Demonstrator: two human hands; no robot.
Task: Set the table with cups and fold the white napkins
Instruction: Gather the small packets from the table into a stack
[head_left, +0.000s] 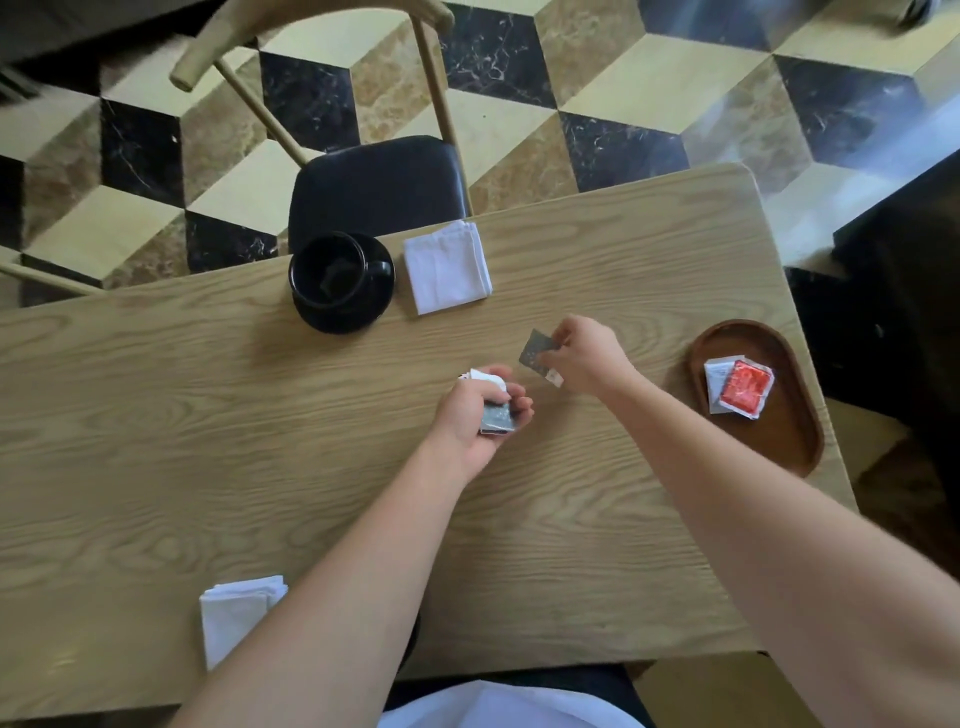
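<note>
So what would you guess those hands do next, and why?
Probably the right hand carries its small grey packet over to the wooden tray, where a red packet and a white one already lie. The left hand holds more packets, so they look like they are being sorted out one by one. That is only a guess.

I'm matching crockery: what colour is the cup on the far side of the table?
Glossy black, like its saucer; the cup shows clearly in the head view.
</note>
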